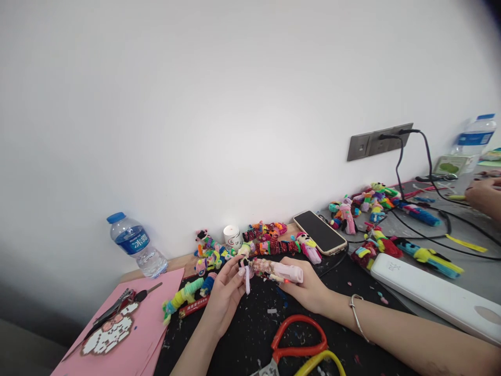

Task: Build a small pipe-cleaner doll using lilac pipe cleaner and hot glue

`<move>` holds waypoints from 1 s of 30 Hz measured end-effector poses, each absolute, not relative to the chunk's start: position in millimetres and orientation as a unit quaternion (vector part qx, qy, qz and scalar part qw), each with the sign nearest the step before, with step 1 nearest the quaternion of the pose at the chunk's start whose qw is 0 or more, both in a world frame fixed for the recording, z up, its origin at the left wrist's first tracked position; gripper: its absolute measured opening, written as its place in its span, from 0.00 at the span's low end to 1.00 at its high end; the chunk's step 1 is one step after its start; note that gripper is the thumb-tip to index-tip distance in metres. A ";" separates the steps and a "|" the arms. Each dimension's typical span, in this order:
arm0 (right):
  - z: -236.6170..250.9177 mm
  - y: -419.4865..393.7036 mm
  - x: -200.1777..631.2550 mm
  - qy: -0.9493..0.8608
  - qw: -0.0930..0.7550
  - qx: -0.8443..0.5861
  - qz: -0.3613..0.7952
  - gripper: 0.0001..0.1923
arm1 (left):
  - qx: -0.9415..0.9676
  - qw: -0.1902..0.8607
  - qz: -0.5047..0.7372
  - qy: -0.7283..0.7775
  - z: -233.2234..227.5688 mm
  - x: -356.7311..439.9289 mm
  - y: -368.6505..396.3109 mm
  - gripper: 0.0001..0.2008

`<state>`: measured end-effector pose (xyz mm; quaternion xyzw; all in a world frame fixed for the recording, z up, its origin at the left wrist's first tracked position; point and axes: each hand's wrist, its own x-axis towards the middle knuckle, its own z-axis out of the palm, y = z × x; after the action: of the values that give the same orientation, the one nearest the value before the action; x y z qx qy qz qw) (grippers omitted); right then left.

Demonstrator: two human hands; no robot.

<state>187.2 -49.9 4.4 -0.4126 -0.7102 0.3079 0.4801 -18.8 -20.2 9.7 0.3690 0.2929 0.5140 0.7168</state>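
Note:
Near the mat's middle, my left hand (226,292) pinches a small fuzzy pipe-cleaner figure (243,262) with black on it. A pale lilac strip (247,282) hangs down from it by my thumb. My right hand (305,290) is closed around a pale pink handheld device (288,272) with a small red light; its exact kind is unclear. The device points left, towards the figure. Between the hands a tan, fuzzy stretch (263,267) shows, and I cannot tell which piece it belongs to. Below lie scissors (299,334) with red and yellow handles.
Pipe-cleaner figures (346,214) lie along the wall with a white paper roll (232,236) and a phone (321,232). A water bottle (136,244) and pink sheets (144,334) are left. Cables and a long white case (434,295) lie right. Another person's hand (485,196) shows far right.

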 end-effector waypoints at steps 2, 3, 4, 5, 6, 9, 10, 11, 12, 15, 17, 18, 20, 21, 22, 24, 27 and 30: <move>4.2 -49.6 186.9 -0.711 0.479 -0.412 0.308 0.09 | 0.367 0.718 0.515 0.292 9.6 -18.7 -20.2 0.17; 4.0 -49.7 186.7 -0.711 0.480 -0.411 0.307 0.09 | 0.366 0.718 0.515 0.292 9.6 -18.6 -20.2 0.17; 3.7 -49.9 186.5 -0.711 0.480 -0.411 0.307 0.09 | 0.365 0.718 0.516 0.293 9.6 -18.6 -20.2 0.17; 3.4 -50.2 186.3 -0.711 0.480 -0.411 0.308 0.09 | 0.363 0.718 0.517 0.294 9.6 -18.6 -20.3 0.18; 3.0 -50.5 186.1 -0.710 0.480 -0.411 0.310 0.09 | 0.362 0.717 0.517 0.295 9.6 -18.7 -20.2 0.18; 1.9 -51.2 186.0 -0.706 0.481 -0.410 0.319 0.09 | 0.362 0.717 0.517 0.296 9.4 -19.0 -20.0 0.18; 1.6 -51.2 186.1 -0.705 0.481 -0.410 0.321 0.09 | 0.363 0.717 0.517 0.295 9.3 -19.2 -19.8 0.18; 1.5 -51.2 186.2 -0.704 0.482 -0.410 0.322 0.09 | 0.364 0.718 0.516 0.293 9.1 -19.3 -19.7 0.17; 1.5 -51.0 186.2 -0.703 0.482 -0.410 0.323 0.09 | 0.365 0.718 0.516 0.292 9.0 -19.4 -19.5 0.17; 1.8 -50.6 186.5 -0.704 0.482 -0.411 0.322 0.09 | 0.367 0.719 0.515 0.289 8.6 -19.4 -19.0 0.17; 2.1 -50.3 186.6 -0.706 0.481 -0.412 0.317 0.09 | 0.366 0.719 0.515 0.288 8.3 -19.2 -18.7 0.17; 2.1 -50.3 186.6 -0.707 0.480 -0.413 0.315 0.09 | 0.366 0.719 0.516 0.288 8.2 -19.1 -18.6 0.17; 2.1 -50.5 186.5 -0.708 0.479 -0.413 0.312 0.09 | 0.364 0.719 0.517 0.288 8.0 -19.1 -18.5 0.18; 1.9 -50.6 186.4 -0.709 0.480 -0.413 0.312 0.09 | 0.363 0.719 0.517 0.288 7.9 -19.2 -18.6 0.18; 1.7 -50.7 186.3 -0.708 0.480 -0.413 0.312 0.09 | 0.363 0.718 0.518 0.289 7.9 -19.3 -18.7 0.18; 1.1 -50.7 186.2 -0.707 0.481 -0.413 0.314 0.09 | 0.363 0.718 0.519 0.291 7.9 -19.5 -18.8 0.18; 0.0 -49.7 186.2 -0.705 0.480 -0.415 0.316 0.09 | 0.362 0.720 0.518 0.288 8.2 -19.3 -19.0 0.18; -0.6 -49.0 186.5 -0.707 0.477 -0.419 0.313 0.09 | 0.361 0.721 0.518 0.286 8.6 -18.9 -19.2 0.17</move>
<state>186.5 -49.0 -0.6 -0.4192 -0.7065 0.3129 0.4767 -18.9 -19.2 8.6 0.3605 0.2862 0.5178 0.7211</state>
